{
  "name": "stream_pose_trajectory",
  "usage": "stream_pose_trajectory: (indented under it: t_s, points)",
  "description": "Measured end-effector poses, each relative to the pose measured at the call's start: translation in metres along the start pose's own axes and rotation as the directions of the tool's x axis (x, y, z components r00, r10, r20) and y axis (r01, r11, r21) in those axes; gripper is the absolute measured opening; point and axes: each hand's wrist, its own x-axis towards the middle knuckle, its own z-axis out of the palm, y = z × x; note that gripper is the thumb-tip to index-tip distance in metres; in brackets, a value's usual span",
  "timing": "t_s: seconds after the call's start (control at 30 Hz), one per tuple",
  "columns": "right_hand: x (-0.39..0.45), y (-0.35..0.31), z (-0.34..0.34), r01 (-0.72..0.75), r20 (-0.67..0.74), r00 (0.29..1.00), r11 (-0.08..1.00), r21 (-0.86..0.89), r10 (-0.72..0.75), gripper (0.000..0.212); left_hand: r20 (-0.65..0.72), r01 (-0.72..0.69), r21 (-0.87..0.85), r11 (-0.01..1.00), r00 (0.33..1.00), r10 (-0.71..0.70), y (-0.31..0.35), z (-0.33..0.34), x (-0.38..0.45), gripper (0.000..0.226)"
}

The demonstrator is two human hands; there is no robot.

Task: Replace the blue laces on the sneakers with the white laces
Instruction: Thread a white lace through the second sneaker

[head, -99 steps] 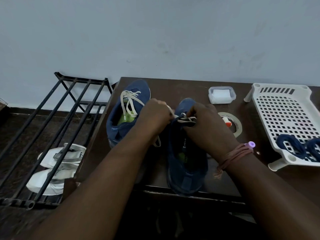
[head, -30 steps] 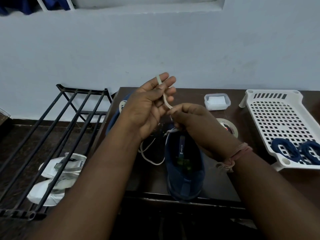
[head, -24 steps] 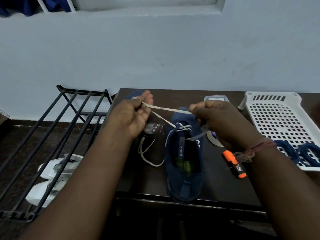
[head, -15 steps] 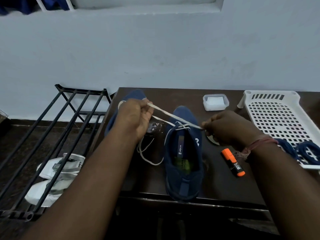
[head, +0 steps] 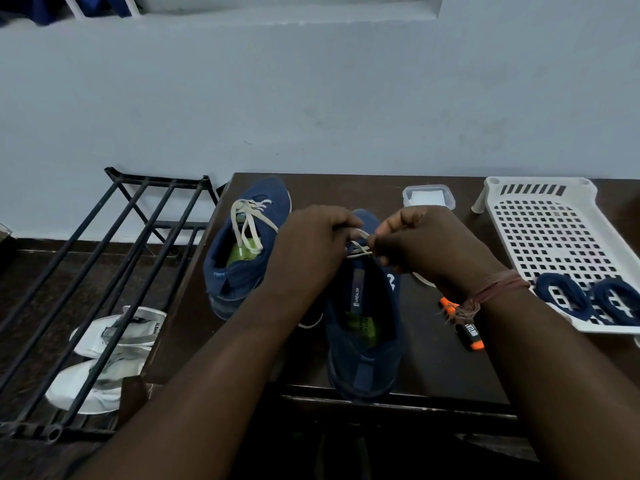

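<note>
On the dark surface (head: 429, 368), two blue sneakers are seen. The far sneaker (head: 247, 244), at about 10 o'clock from the hands, is already threaded with a white lace (head: 247, 221) that is tied in a bow. The near sneaker (head: 363, 327) stands with its heel at the front edge of the surface, and its white lace (head: 360, 249) is shown only across the upper eyelets. Both blue laces (head: 585, 299) are coiled in the white perforated tray (head: 554, 233) at 3 o'clock, so removal is judged complete and only the finishing of the second lace is judged to remain.

The left hand (head: 311, 251) is closed into a fist around one end of that lace; the right hand (head: 426, 247) is pinched shut on the other end, just above the tongue.

Room is limited at 6 o'clock, where the near sneaker's heel overhangs the edge slightly. An orange marker (head: 467, 332) lies just beside the right wrist at 4 o'clock. A clear lidded box (head: 428, 196) sits at 1 o'clock, well apart. Off the surface at 9 o'clock, a black rack (head: 104, 271) stands over white shoes (head: 104, 355) on the floor.
</note>
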Motion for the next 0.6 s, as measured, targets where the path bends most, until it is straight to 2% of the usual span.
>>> stream_pose_trajectory:
  t_s: [0.13,0.23,0.3,0.37,0.43,0.5,0.6]
  points:
    - [0.003,0.002,0.000,-0.024,-0.006,1.000,1.000,0.003,0.024,0.014,-0.017,0.069,0.052,0.996,0.998,-0.068,-0.009,0.002,0.002,0.018]
    - [0.003,-0.001,0.003,-0.051,0.011,0.999,0.995,0.088,0.051,0.014,0.058,-0.018,0.101,0.995,0.998,0.013,-0.003,0.006,0.000,0.027]
    - [0.002,-0.002,0.004,-0.063,-0.008,0.998,0.993,0.104,0.065,0.009,0.074,-0.056,0.041,0.998,0.996,0.052,0.002,0.007,-0.001,0.022]
    - [0.004,0.003,0.002,-0.047,-0.088,0.995,0.999,-0.012,0.046,0.006,0.080,-0.025,0.012,1.000,0.997,0.024,0.001,0.010,-0.001,0.016]
    - [0.003,0.006,0.000,-0.063,-0.109,0.993,0.981,-0.183,0.043,0.026,0.093,0.030,0.046,0.998,0.995,-0.034,-0.001,0.013,-0.001,0.013]
    - [0.002,0.006,0.001,-0.154,-0.032,0.988,0.962,-0.226,0.151,0.044,0.117,0.072,0.084,0.994,0.990,-0.081,-0.003,0.016,-0.002,0.011]
    - [0.006,0.010,0.000,-0.262,0.062,0.958,0.941,-0.215,0.281,0.038,0.143,0.066,0.175,0.982,0.986,-0.091,-0.005,0.018,-0.001,0.009]
